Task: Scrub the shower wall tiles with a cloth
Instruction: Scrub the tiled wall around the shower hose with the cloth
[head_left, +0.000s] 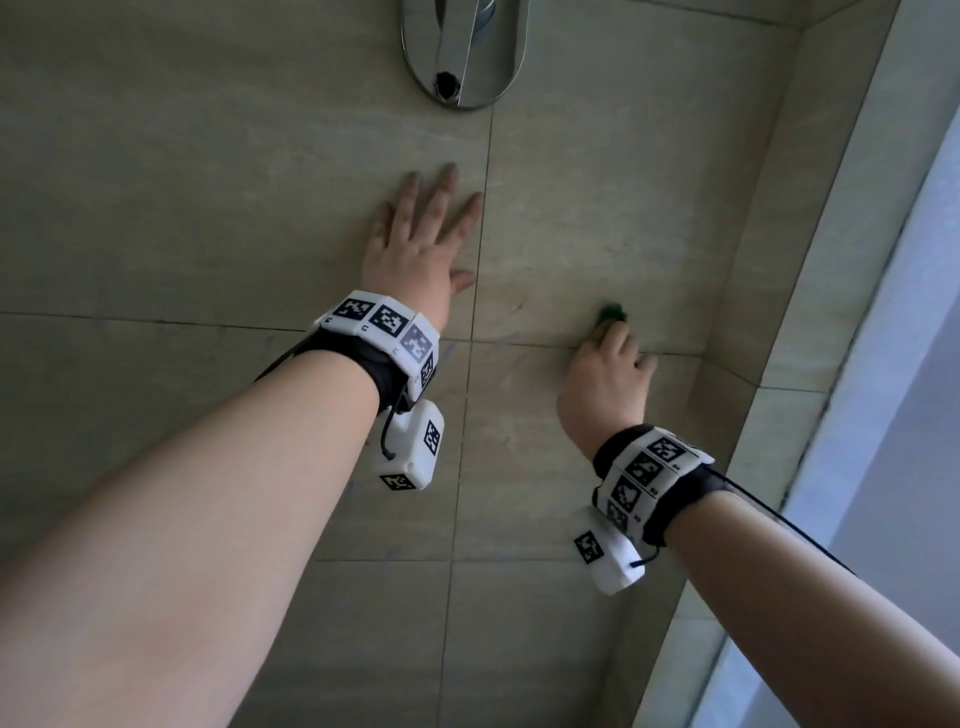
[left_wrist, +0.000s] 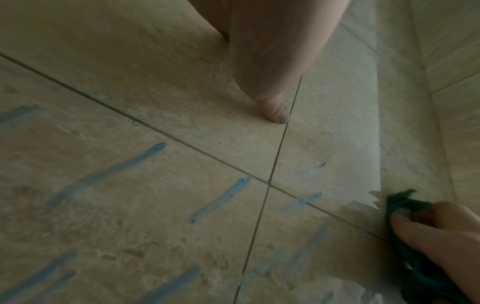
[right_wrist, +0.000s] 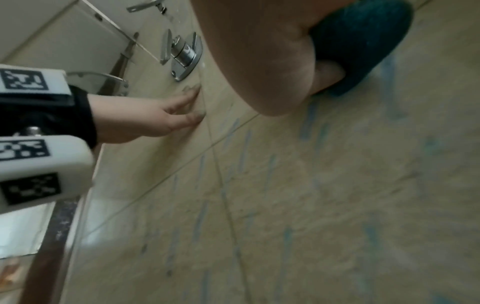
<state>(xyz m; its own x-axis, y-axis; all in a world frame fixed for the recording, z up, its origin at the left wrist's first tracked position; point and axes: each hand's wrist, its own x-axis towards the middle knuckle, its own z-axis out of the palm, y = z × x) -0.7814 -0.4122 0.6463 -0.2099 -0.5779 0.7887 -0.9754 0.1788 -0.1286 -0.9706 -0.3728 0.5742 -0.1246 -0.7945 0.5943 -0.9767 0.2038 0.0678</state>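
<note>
Beige wall tiles (head_left: 208, 182) fill the head view, crossed by thin grout lines. My left hand (head_left: 423, 234) lies flat on the wall with straight, spread fingers, just left of a vertical grout line. My right hand (head_left: 610, 364) grips a dark green cloth (head_left: 613, 313) and holds it against the tiles near the corner; only a tuft shows past the fingers. The left wrist view shows the cloth (left_wrist: 410, 207) bunched in the right hand (left_wrist: 436, 230), with blue streaks (left_wrist: 103, 174) on the tiles. In the right wrist view the cloth (right_wrist: 363, 41) sits under the palm.
A chrome shower valve plate (head_left: 467, 57) is fixed on the wall above my left hand. The side wall (head_left: 810, 208) meets the tiled wall at a corner on the right, beside a frosted glass panel (head_left: 909, 364). A metal rack (right_wrist: 103, 80) hangs further along.
</note>
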